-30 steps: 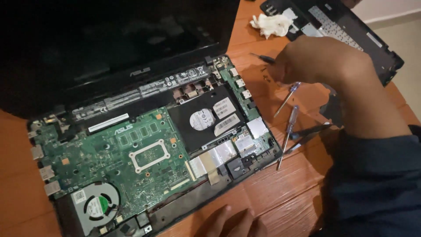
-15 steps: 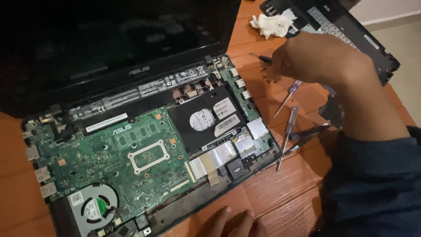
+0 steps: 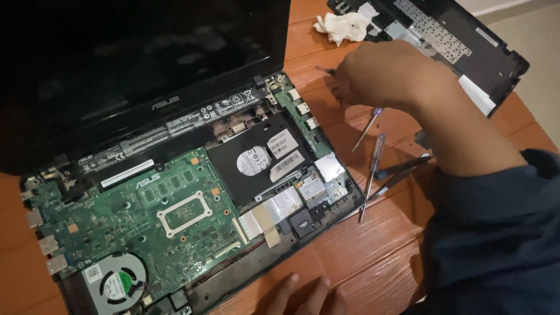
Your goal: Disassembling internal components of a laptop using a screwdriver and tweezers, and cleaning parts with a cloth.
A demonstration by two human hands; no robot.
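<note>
- An opened black laptop (image 3: pixel 175 192) with its keyboard cover removed lies across the left and middle of the reddish-brown wooden desk (image 3: pixel 379 245), its dark screen tilted back toward the far edge.
- Inside it, a green circuit board (image 3: pixel 146 221) fills the left part, with a round black cooling fan (image 3: pixel 116 284) at the near left corner and a flat black hard drive (image 3: pixel 262 160) to the right.
- The left hand (image 3: pixel 303 294) rests on the near edge of the desk, just beside the laptop's front rim; only its fingertips show, loosely spread and holding nothing.
- Near the far edge lies a crumpled white tissue (image 3: pixel 343 26).
- The right hand (image 3: pixel 388 73) hovers beside the laptop's right rim, curled closed around a thin dark-tipped tool (image 3: pixel 325 71) whose point pokes out to the left.
- Two slim screwdrivers with clear handles (image 3: pixel 372 160) lie on the desk below that hand, beside dark tweezers (image 3: pixel 402 170).
- The detached black keyboard cover (image 3: pixel 455 44) lies upside down at the far right corner.
</note>
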